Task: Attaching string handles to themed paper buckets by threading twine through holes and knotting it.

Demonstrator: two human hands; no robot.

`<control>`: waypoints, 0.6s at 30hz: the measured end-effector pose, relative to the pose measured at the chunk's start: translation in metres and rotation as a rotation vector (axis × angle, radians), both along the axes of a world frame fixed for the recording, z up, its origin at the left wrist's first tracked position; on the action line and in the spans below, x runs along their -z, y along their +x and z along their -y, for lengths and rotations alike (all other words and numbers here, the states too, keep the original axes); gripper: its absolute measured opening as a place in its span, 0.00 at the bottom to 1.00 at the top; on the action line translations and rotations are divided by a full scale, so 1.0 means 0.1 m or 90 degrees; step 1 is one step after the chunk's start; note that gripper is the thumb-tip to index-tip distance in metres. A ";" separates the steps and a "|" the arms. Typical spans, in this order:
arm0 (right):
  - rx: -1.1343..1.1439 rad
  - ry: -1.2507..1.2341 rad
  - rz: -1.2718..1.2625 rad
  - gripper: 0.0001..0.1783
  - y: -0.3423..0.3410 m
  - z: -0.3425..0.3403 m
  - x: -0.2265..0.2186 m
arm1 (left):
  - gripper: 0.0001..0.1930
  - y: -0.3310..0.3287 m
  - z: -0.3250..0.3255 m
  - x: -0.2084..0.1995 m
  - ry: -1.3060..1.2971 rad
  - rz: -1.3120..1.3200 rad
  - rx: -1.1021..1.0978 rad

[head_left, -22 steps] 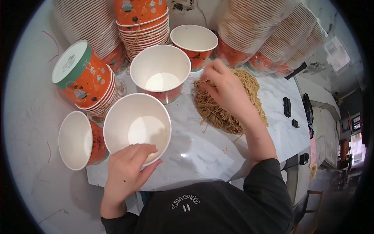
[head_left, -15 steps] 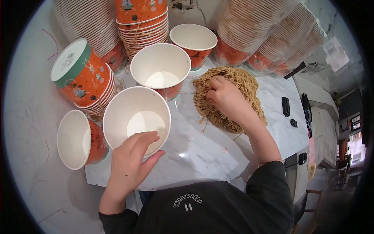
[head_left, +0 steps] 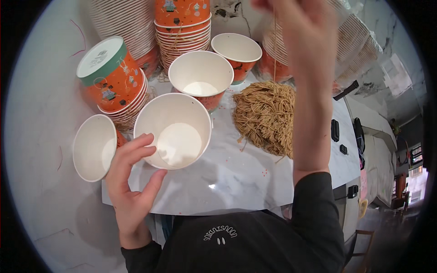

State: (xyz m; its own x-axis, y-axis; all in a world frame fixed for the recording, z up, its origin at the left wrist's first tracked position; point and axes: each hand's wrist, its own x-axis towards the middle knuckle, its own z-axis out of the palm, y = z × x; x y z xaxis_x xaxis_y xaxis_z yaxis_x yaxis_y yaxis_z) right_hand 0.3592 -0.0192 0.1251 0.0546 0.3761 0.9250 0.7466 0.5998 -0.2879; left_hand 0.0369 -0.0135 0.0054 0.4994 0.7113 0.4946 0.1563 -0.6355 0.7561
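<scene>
My right hand is raised high at the top of the view, blurred by motion, its fingertips at the edge of the picture. From them a thin tan cord hangs down toward a heap of the same cords on the table. In front of me a white-lined paper bucket stands mouth up. My left hand is at its near left side, thumb and fingers apart by the rim. The fingers overlap the rim; whether they touch it I cannot tell.
Two more paper buckets stand behind, another tilts at left. Orange bucket stacks and plastic-wrapped stacks line the back. Small black devices lie near the marble table's right edge.
My right hand has risen from the cord heap, drawing a strand upward. My left hand has shifted left and spread its fingers. The whole view has shifted slightly.
</scene>
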 end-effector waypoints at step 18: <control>0.026 -0.365 -0.131 0.04 -0.61 0.46 1.30 | 0.14 -0.41 -0.08 0.15 0.201 -0.298 0.061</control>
